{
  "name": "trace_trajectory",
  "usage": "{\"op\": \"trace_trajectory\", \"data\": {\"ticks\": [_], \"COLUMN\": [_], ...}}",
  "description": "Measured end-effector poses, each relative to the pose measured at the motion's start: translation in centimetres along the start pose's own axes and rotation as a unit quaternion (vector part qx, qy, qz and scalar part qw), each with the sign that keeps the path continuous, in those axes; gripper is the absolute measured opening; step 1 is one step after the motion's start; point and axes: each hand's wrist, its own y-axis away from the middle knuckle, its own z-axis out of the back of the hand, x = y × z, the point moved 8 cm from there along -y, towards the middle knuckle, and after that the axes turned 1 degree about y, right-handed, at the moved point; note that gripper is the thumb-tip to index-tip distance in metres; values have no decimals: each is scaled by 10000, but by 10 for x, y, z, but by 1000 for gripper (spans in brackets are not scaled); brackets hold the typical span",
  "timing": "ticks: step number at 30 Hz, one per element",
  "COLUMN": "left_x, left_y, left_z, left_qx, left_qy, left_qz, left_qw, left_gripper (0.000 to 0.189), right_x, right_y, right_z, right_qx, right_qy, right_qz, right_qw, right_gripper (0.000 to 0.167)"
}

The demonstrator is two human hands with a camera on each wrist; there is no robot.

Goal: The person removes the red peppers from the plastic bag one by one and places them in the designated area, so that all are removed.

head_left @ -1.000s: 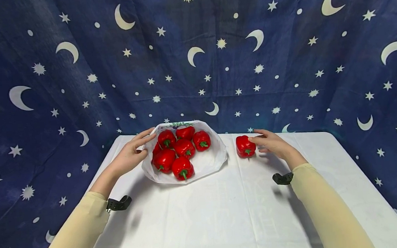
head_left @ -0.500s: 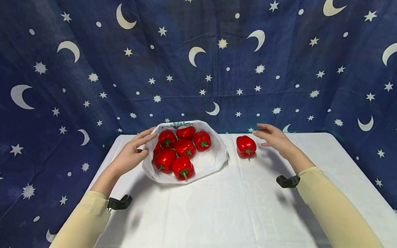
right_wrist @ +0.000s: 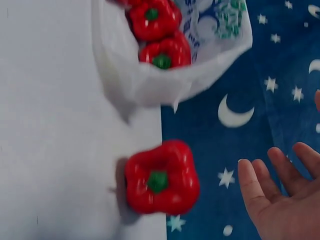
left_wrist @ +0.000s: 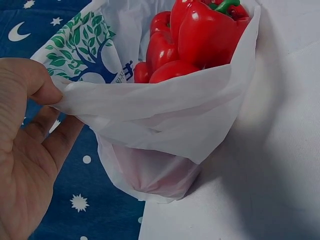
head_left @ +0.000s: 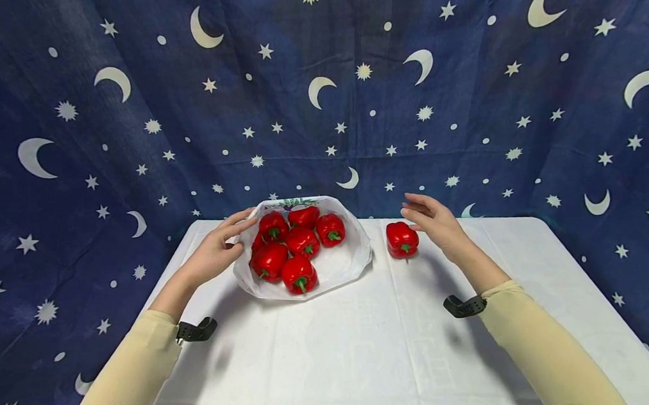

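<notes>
A white plastic bag (head_left: 341, 262) with a printed tree (left_wrist: 85, 47) lies wide-mouthed at the back of the table, several red bell peppers (head_left: 298, 274) inside it. My left hand (head_left: 213, 252) pinches the bag's left rim between thumb and fingers, as the left wrist view shows. One single bell pepper (head_left: 402, 239) with a green stem sits on the cloth to the right of the bag. Above and right of that pepper hovers my right hand (head_left: 436, 225), fingers loosely extended, holding nothing; in the right wrist view a gap separates the hand (right_wrist: 285, 200) from the pepper (right_wrist: 162, 179).
A white cloth (head_left: 339, 368) covers the table, whose back edge runs just behind the bag. Behind it hangs a dark blue curtain (head_left: 292, 102) with moons and stars. Black straps (head_left: 465, 306) sit around both wrists.
My right hand moves away from the single pepper, then rises and shifts back left above it. The pepper stays in place. My left hand and the bag hold nearly still.
</notes>
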Motion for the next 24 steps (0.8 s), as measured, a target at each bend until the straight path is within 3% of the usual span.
{"op": "trace_trajectory", "data": {"ticks": [11, 16, 24], "left_x": [-2, -2, -34], "left_y": [2, 2, 7], "left_z": [1, 1, 1], "left_qx": [49, 5, 17], "left_qy": [101, 11, 50], "left_qz": [-81, 12, -192], "left_qw": [9999, 10000, 9998], "left_gripper": [60, 60, 59], "right_x": [27, 29, 13], "right_y": [14, 19, 17], "right_z": [-56, -88, -128], "right_qx": [904, 1487, 2032], "right_qy": [-462, -653, -948], "right_qz": [343, 252, -226], "right_qw": [9942, 9864, 9743], "right_gripper": [65, 65, 64]}}
